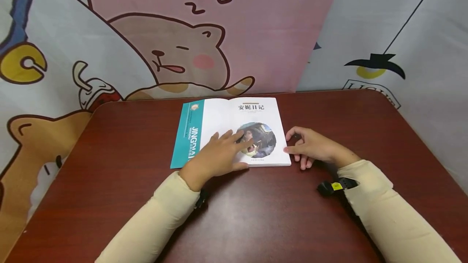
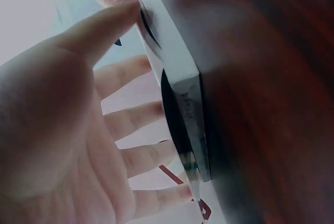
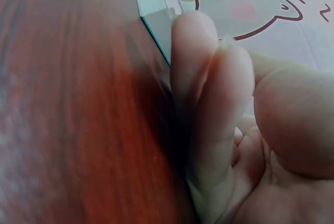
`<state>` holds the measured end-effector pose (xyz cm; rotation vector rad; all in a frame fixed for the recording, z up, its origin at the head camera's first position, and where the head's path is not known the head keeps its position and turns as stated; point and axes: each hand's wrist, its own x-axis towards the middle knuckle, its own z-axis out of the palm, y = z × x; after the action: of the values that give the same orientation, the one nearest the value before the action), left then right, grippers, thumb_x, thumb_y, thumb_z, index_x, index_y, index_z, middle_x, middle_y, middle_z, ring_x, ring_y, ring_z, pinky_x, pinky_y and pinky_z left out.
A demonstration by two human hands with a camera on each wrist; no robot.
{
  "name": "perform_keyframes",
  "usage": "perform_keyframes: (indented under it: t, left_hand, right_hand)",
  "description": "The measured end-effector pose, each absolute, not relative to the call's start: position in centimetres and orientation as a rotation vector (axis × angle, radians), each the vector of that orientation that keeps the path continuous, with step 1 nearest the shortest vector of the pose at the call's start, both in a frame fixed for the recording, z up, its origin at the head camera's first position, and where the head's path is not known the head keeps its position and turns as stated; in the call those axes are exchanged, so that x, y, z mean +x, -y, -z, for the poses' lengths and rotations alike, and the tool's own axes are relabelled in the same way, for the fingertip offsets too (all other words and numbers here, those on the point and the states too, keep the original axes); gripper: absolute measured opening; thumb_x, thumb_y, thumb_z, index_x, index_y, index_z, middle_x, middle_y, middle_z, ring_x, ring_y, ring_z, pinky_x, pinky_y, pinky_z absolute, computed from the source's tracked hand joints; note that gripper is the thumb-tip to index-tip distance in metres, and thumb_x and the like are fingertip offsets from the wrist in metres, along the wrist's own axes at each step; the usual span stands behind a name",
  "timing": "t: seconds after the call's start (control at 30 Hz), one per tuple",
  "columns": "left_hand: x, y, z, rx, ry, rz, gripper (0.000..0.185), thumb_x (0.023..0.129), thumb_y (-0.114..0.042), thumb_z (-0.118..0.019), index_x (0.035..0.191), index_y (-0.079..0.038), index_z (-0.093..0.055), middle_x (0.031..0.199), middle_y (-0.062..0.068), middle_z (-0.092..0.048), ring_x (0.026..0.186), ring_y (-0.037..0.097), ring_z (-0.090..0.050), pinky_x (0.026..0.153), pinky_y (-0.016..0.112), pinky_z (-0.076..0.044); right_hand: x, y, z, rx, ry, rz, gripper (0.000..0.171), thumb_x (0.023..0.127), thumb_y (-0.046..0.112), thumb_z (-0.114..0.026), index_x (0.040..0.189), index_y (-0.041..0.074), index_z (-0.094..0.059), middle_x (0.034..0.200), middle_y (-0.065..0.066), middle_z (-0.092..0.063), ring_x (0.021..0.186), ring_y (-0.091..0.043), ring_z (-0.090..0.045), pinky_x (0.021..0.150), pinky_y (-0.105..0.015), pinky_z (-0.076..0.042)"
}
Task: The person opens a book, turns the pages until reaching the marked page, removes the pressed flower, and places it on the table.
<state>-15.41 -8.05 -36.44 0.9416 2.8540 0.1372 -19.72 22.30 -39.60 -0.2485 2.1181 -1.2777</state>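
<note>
The book (image 1: 234, 131) lies flat on the dark red surface (image 1: 109, 198), cover up, nearer the far edge than the near edge and roughly midway between the left and right edges. Its teal spine band faces the left edge; the white cover carries a round picture and a printed title.

Left hand (image 1: 219, 155): laid palm down on the lower left part of the cover. The fingers (image 1: 234, 136) are straight and spread, with the tips reaching the round picture. This flat contact appears to pin the book against the surface so that it does not slide (a judgement from the posture, not a visible effect). The left wrist view shows the same spread fingers (image 2: 136, 114) lying against the cover, thumb apart from the rest.

Right hand (image 1: 310, 147): resting on the surface at the book's right edge, near its near right corner. The fingers (image 1: 292, 149) are loosely curled, with the tips touching or just beside the page edges. In the right wrist view, two fingertips (image 3: 195, 51) are pressed together against the corner of the book (image 3: 156, 4). The position suits feeling for the cover edge; whether anything is actually pinched cannot be determined.

Both forearms wear cream sleeves (image 1: 157, 222). A cartoon-printed backdrop (image 1: 164, 52) hangs behind the far edge.
</note>
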Motion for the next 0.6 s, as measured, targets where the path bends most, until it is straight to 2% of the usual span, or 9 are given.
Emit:
perform_keyframes:
  t: [0.33,0.5,0.6]
  left_hand:
    - [-15.35,7.83,36.62,0.941,-2.849,-0.151,0.066,0.091,-0.056,-0.065,0.149,-0.029,-0.049,0.158,0.009,-0.041,0.144,0.038,-0.041,0.112,0.065,-0.033]
    - [-15.28,7.88,36.55,0.959,-2.844,-0.151,0.063,0.092,-0.054,-0.064,0.149,-0.031,-0.049,0.158,0.011,-0.042,0.144,0.04,-0.041,0.112,0.066,-0.033]
    - [-15.39,7.97,36.55,0.965,-2.854,-0.139,0.062,0.092,-0.053,-0.064,0.148,-0.031,-0.05,0.158,0.011,-0.042,0.143,0.039,-0.042,0.112,0.066,-0.033]
  right_hand:
    - [-19.6,-22.55,39.48,-0.209,-2.056,1.328,0.035,0.103,0.024,-0.055,0.127,0.003,-0.042,0.066,-0.011,-0.059,0.044,-0.021,-0.064,0.043,-0.035,-0.053]
    - [-19.56,-22.71,39.5,-0.211,-2.018,1.353,0.033,0.107,0.022,-0.045,0.131,0.001,-0.039,0.067,-0.011,-0.059,0.045,-0.021,-0.064,0.043,-0.035,-0.053]
    - [-19.72,-22.7,39.49,-0.213,-2.015,1.361,0.033,0.107,0.023,-0.044,0.131,0.001,-0.039,0.067,-0.011,-0.059,0.045,-0.021,-0.064,0.043,-0.035,-0.053]
